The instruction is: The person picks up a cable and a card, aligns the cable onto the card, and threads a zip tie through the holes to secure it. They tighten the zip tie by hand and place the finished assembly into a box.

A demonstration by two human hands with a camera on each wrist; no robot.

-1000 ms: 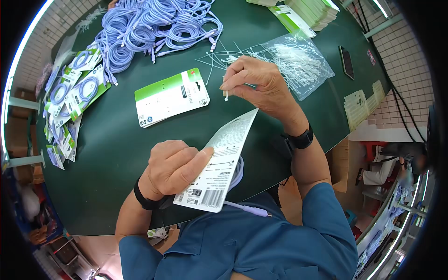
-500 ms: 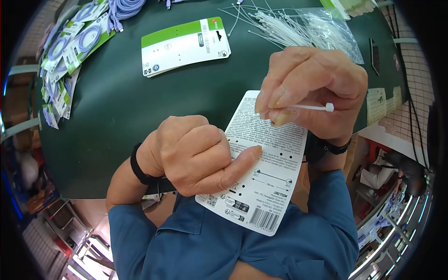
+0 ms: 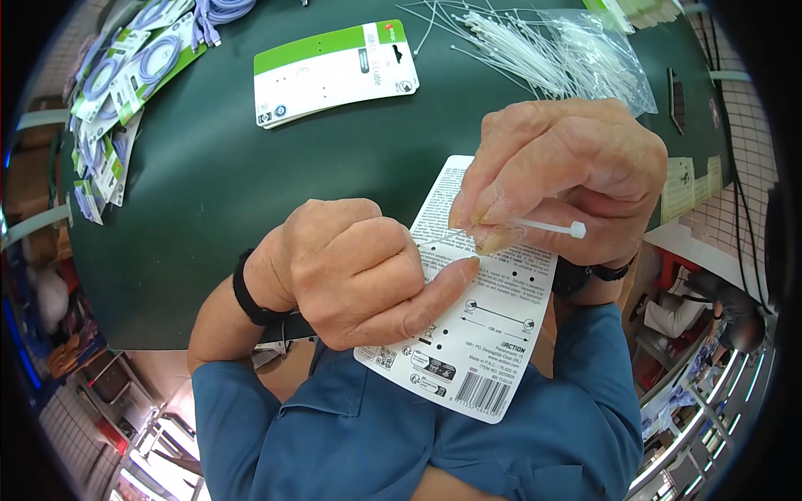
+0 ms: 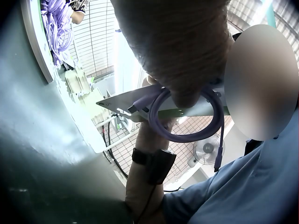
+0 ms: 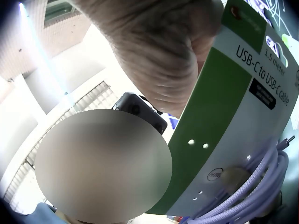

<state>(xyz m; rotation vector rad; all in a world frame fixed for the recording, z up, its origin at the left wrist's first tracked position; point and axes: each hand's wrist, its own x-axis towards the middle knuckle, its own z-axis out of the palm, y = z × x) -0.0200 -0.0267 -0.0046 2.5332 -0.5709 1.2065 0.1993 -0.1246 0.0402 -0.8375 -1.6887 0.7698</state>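
Note:
My left hand (image 3: 359,275) grips a white packaging card (image 3: 493,334), its thumb lying across the printed back. On the card's green-and-white front, a coiled lilac USB-C cable (image 5: 252,196) is held by the left fingers; its ring (image 4: 187,137) also shows in the left wrist view. Over the upper part of the card, my right hand (image 3: 568,175) pinches a white cable tie (image 3: 547,226) between thumb and fingertips. The tie's small square head points right, and its thin tail runs left across the card toward the left knuckles. From the head, the coil is hidden behind the card.
Flat cards (image 3: 334,75) lie stacked on the dark green table (image 3: 200,242). Loose cable ties (image 3: 518,50) spill from a clear bag (image 3: 618,63) at the back right, near a phone (image 3: 676,100). Carded cables (image 3: 117,92) are heaped at the left.
My right hand has come from beside the loose ties to over the card, bringing the cable tie. The card's printed back has turned to face the head view, which now looks lower.

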